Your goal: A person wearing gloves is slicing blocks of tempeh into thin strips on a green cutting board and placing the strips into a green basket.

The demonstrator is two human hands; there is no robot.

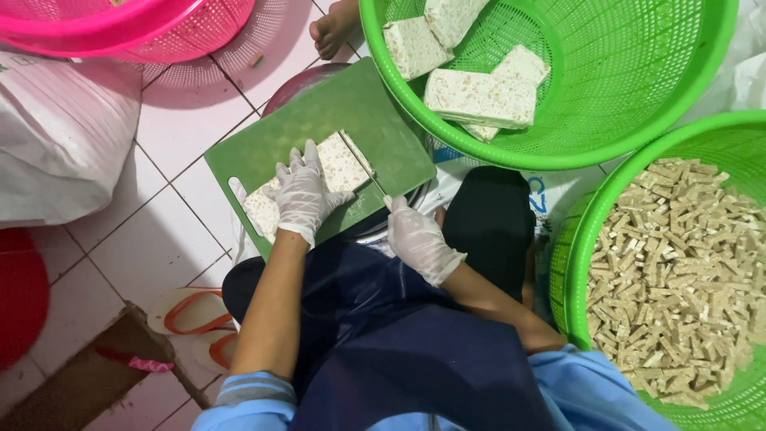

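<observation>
A slab of tempeh (pixel 319 179) lies flat on a green cutting board (pixel 279 140), which rests over a round metal basin in front of the seated person. The left hand (pixel 302 194), in a thin clear glove, presses down on the slab with its fingers (pixel 307 160) spread wide and flat; part of the slab shows beyond the fingertips and part beside the wrist. The right hand (pixel 416 239), also gloved, is closed around the handle of a knife (pixel 363 169), whose thin blade runs across the slab just to the right of the left fingertips.

Beyond the board, a green basket (pixel 606 120) holds 5 whole tempeh blocks (pixel 479 97). At the right, a second green basket (pixel 578 263) is full of small cut tempeh sticks (pixel 678 279). A pink basket (pixel 159 32) sits at the upper left, above the white tiled floor (pixel 144 239).
</observation>
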